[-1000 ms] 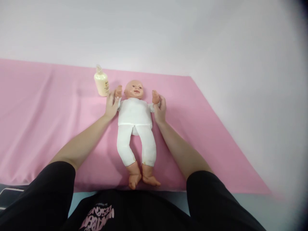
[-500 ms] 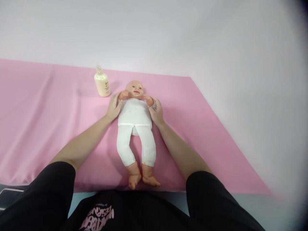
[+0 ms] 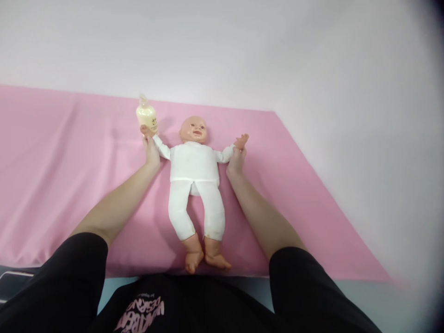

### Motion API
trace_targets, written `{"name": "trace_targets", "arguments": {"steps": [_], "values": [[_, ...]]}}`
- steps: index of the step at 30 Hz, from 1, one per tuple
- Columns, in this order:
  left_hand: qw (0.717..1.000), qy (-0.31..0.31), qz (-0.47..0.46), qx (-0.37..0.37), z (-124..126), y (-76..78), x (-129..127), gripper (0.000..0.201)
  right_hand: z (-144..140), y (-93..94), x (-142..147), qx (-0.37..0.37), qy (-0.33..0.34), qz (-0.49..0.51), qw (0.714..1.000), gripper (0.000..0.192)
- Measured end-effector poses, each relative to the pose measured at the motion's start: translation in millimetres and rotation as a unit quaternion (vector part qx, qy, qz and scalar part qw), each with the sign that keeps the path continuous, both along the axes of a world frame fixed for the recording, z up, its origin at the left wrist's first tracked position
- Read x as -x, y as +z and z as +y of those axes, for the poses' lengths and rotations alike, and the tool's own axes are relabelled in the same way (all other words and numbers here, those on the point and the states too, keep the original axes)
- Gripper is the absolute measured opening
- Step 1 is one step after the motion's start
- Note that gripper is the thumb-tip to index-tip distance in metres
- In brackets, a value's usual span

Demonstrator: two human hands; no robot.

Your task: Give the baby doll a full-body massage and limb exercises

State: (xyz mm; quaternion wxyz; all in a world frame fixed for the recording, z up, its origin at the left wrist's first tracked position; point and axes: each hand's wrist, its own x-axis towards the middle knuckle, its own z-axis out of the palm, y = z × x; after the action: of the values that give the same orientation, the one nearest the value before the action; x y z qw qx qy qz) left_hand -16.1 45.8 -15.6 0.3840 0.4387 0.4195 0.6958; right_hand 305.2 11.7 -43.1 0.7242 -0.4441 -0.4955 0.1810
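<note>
A baby doll (image 3: 194, 162) with a white cloth body lies on its back, head away from me and feet toward me. Both its arms are stretched out sideways. My left hand (image 3: 151, 152) is closed around the doll's arm near the wrist, on the left. On the right, my right hand (image 3: 237, 161) grips the other arm at the wrist, the doll's small hand showing above my fingers. A pale yellow pump bottle (image 3: 147, 115) stands upright just behind the doll's left-side hand, which partly covers it.
A pink sheet (image 3: 86, 185) covers the surface under the doll. Behind it and to the right is a white wall (image 3: 222, 51). A dark object with a light outline (image 3: 15, 284) shows at the lower left, below the sheet's front edge.
Both my hands have moved outward, drawing the doll's arms from beside its face to straight out at the sides. The doll's body and the bottle have stayed in place.
</note>
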Motion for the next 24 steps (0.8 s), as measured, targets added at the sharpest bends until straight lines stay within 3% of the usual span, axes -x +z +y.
{"name": "trace_targets", "arguments": {"steps": [4, 8, 13, 16, 18, 24], "values": [[0.998, 0.046, 0.033, 0.01, -8, 1.5, -3, 0.054, -14, 12.5, 11, 0.024, 0.007, 0.03, 0.999, 0.052], [0.981, 0.01, 0.172, -0.09, -17, 1.6, -5, 0.067, -35, 30.4, 26, 0.017, 0.055, -0.008, 0.998, 0.052], [0.886, -0.04, 0.408, -0.216, -29, 6.6, -9, 0.067, -45, 34.9, 34, 0.043, 0.076, -0.158, 0.984, 0.046], [0.834, -0.093, 0.491, -0.234, -36, 10.9, -13, 0.065, -45, 34.5, 35, 0.018, 0.09, -0.267, 0.959, 0.047], [0.828, -0.101, 0.507, -0.218, -38, 12.9, -15, 0.063, -45, 34.9, 35, 0.008, 0.086, -0.29, 0.953, 0.051], [0.845, -0.092, 0.485, -0.206, -37, 15.3, -14, 0.064, -44, 34.1, 35, -0.003, 0.069, -0.284, 0.956, 0.052]]}}
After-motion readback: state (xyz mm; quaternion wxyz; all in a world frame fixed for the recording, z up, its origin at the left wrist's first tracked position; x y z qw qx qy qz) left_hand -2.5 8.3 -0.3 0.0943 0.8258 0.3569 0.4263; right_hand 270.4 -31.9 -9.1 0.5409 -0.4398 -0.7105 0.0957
